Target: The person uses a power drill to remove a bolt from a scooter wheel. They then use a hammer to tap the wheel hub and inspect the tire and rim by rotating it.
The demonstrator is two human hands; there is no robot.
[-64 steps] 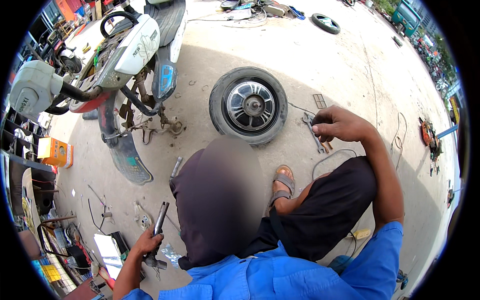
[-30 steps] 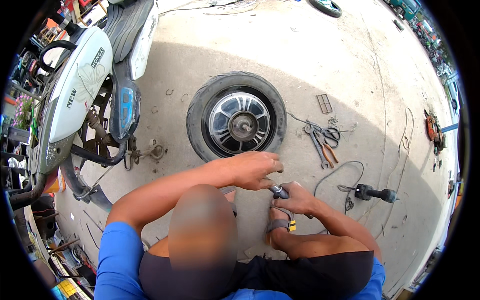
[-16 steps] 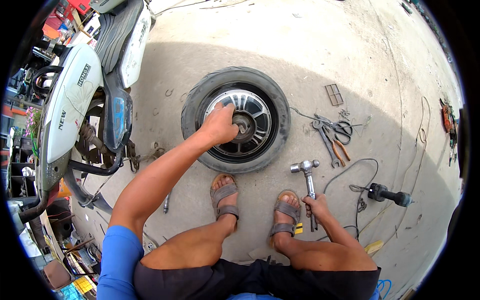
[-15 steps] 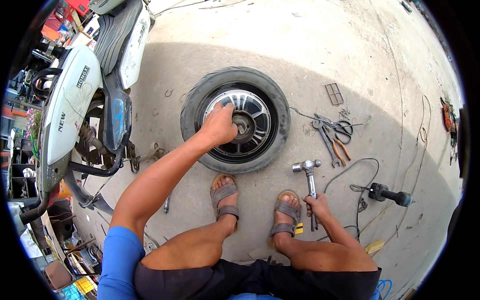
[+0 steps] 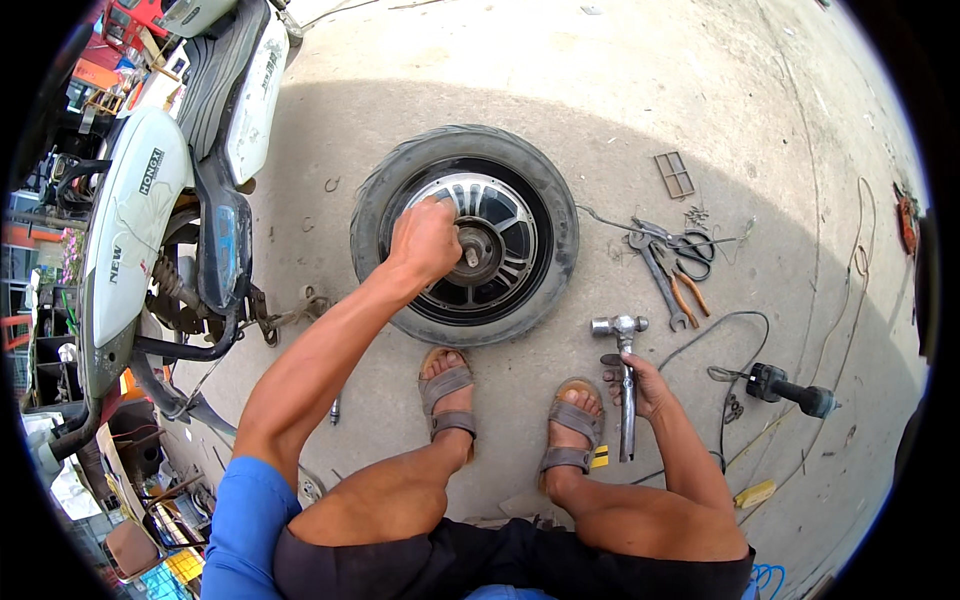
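A scooter wheel [image 5: 400, 165] with a black tyre and a silver-and-black hub motor [image 5: 517, 222] lies flat on the concrete. My left hand [image 5: 427, 240] is over the left part of the hub, its fingers curled closed and pointing down. Whatever those fingertips pinch, if anything, is hidden under the hand. To the right of my feet, my right hand [image 5: 648, 386] grips a metal ball-peen hammer [image 5: 628, 420] high on its handle, close under the head. The hammer head is uppermost in view.
Right of the wheel lie a wrench [image 5: 660, 283], pliers [image 5: 692, 295], scissors [image 5: 696, 254], small screws [image 5: 695, 216] and a divided frame [image 5: 674, 175]. A black power driver [image 5: 793, 390] rests farther right among cords. A white scooter [image 5: 140, 200] stands at the left.
My left hand has shifted slightly left and curled its fingers more over the hub. My right hand has moved up the hammer handle toward its head.
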